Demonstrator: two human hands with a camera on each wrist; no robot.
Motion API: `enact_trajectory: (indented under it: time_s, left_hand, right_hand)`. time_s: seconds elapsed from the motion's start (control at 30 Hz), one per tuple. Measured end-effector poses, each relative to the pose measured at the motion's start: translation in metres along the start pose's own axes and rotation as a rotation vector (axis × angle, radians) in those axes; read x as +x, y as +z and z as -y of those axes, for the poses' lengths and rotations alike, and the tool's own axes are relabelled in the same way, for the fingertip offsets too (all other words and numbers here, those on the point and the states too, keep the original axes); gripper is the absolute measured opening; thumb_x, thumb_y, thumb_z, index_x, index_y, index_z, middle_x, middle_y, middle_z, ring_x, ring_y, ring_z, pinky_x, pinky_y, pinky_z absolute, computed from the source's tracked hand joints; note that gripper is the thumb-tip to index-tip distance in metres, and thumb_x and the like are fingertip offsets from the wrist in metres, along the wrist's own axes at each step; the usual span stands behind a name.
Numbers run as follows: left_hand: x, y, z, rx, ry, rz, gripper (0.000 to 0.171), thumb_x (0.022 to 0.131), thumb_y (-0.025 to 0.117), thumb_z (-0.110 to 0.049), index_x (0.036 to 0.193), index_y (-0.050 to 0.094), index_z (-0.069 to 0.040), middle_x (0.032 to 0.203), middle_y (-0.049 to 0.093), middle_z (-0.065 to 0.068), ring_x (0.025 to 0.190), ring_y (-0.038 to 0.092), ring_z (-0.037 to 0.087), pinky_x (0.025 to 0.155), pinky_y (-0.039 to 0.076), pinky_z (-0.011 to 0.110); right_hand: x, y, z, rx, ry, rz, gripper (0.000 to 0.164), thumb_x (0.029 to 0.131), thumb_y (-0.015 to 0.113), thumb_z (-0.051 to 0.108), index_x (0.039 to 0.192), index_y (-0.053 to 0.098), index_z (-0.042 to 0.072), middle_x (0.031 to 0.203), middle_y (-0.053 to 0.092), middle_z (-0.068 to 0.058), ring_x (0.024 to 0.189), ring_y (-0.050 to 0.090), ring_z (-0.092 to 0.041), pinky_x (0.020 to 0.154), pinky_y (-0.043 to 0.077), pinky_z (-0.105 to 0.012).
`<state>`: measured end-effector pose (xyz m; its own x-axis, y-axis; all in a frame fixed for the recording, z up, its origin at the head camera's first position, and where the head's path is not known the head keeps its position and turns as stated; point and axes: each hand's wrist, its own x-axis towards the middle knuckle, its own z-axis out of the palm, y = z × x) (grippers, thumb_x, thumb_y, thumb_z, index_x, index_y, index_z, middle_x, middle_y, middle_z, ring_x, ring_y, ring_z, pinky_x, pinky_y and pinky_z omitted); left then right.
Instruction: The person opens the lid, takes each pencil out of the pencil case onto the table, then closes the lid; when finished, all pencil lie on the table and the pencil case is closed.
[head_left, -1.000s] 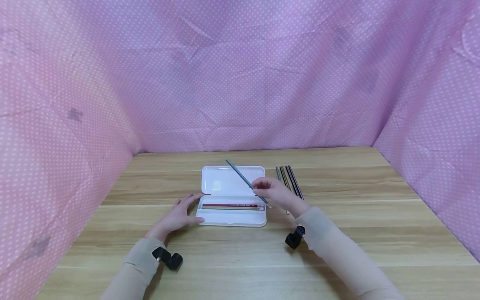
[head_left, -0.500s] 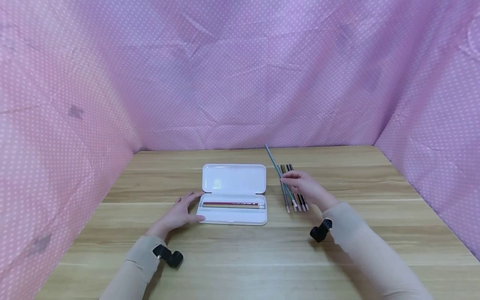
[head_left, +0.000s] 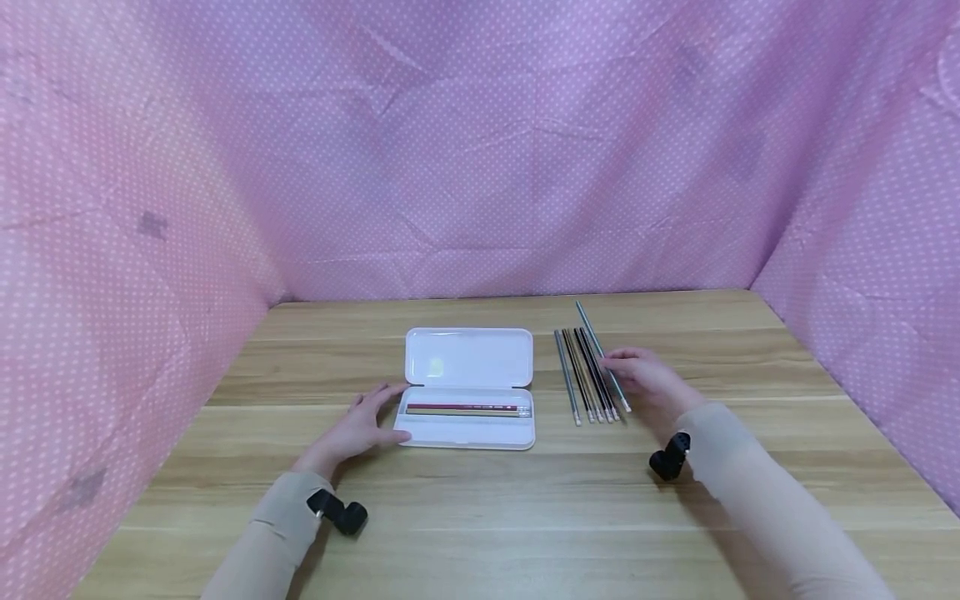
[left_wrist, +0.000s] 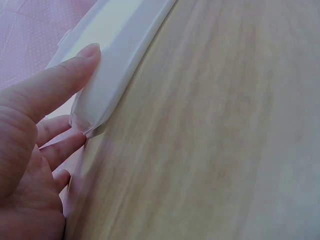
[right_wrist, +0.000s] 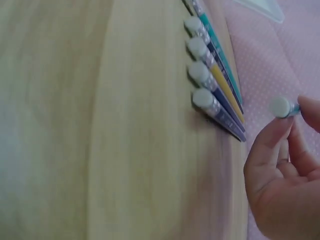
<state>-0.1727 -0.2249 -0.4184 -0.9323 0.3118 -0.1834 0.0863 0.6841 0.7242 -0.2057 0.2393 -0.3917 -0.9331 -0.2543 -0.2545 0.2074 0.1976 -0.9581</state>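
A teal pencil is pinched between the thumb and fingers of my right hand. It slants beside the right end of a row of pencils, its white eraser toward me. My left hand holds the left end of an open white pencil case; the thumb lies over the near corner and the fingers are at the far side. In the case's back compartment lie a dark red pencil and a gold one, side by side.
Several teal, gold and dark pencils lie in a row right of the case, erasers toward me. The case's lid is folded back on the wooden table. Pink dotted cloth hangs behind and at both sides.
My right hand has moved right with the teal pencil, from over the case, across the row of pencils, to the row's right end. The left hand stays on the case.
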Motion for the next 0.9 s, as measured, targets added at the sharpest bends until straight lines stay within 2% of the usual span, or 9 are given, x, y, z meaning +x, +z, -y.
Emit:
enact_trajectory:
  time_s: [0.2, 0.3, 0.37, 0.47, 0.6, 0.9]
  left_hand:
    - [-0.002, 0.001, -0.001, -0.001, -0.012, 0.001, 0.084, 0.073, 0.08, -0.039, 0.144, 0.038, -0.022, 0.155, 0.015, 0.024, 0.141, -0.001, 0.049, 0.109, -0.005, 0.068]
    - [-0.003, 0.002, -0.001, 0.008, -0.009, 0.001, 0.084, 0.073, 0.08, -0.039, 0.144, 0.038, -0.022, 0.155, 0.016, 0.023, 0.141, 0.0, 0.049, 0.109, -0.004, 0.068]
    - [-0.002, 0.002, 0.0, 0.006, -0.008, -0.001, 0.085, 0.072, 0.08, -0.039, 0.144, 0.038, -0.022, 0.155, 0.017, 0.023, 0.142, 0.001, 0.048, 0.11, -0.004, 0.067]
    - [-0.002, 0.002, 0.0, -0.005, -0.016, 0.002, 0.085, 0.073, 0.08, -0.039, 0.144, 0.038, -0.022, 0.156, 0.016, 0.023, 0.142, 0.0, 0.047, 0.111, -0.005, 0.065]
    - [-0.002, 0.002, -0.001, -0.005, -0.01, -0.003, 0.085, 0.073, 0.08, -0.037, 0.145, 0.038, -0.02, 0.155, 0.017, 0.024, 0.142, 0.001, 0.048, 0.111, -0.005, 0.065]
    - [-0.001, 0.0, -0.001, -0.006, 0.009, -0.007, 0.086, 0.072, 0.08, -0.039, 0.144, 0.038, -0.02, 0.155, 0.02, 0.023, 0.143, 0.003, 0.046, 0.112, -0.006, 0.063]
  right_hand:
    - [-0.001, -0.006, -0.003, -0.18, 0.081, -0.059, 0.037, 0.096, 0.052, 0.014, 0.122, 0.05, -0.012, 0.107, 0.064, -0.007, 0.094, 0.061, -0.01, 0.098, 0.049, -0.037]
    - [-0.001, -0.008, -0.005, -0.213, 0.129, -0.086, 0.037, 0.096, 0.054, 0.016, 0.121, 0.052, -0.01, 0.111, 0.063, -0.009, 0.098, 0.059, -0.013, 0.101, 0.046, -0.043]
    - [-0.001, -0.01, -0.007, -0.219, 0.149, -0.103, 0.037, 0.095, 0.054, 0.017, 0.121, 0.051, -0.009, 0.109, 0.062, -0.007, 0.098, 0.057, -0.014, 0.099, 0.047, -0.041]
    - [0.0, -0.013, -0.008, -0.189, 0.187, -0.134, 0.034, 0.095, 0.056, 0.017, 0.119, 0.053, -0.007, 0.1, 0.062, 0.0, 0.091, 0.056, -0.011, 0.089, 0.049, -0.032]
    - [0.001, -0.013, -0.005, -0.172, 0.19, -0.149, 0.031, 0.093, 0.057, 0.013, 0.115, 0.054, -0.008, 0.087, 0.062, 0.005, 0.081, 0.056, -0.008, 0.075, 0.049, -0.023]
    - [0.006, -0.004, -0.003, -0.34, 0.173, -0.226, 0.029, 0.087, 0.061, 0.01, 0.108, 0.059, -0.01, 0.08, 0.057, 0.002, 0.071, 0.053, -0.008, 0.063, 0.05, -0.019]
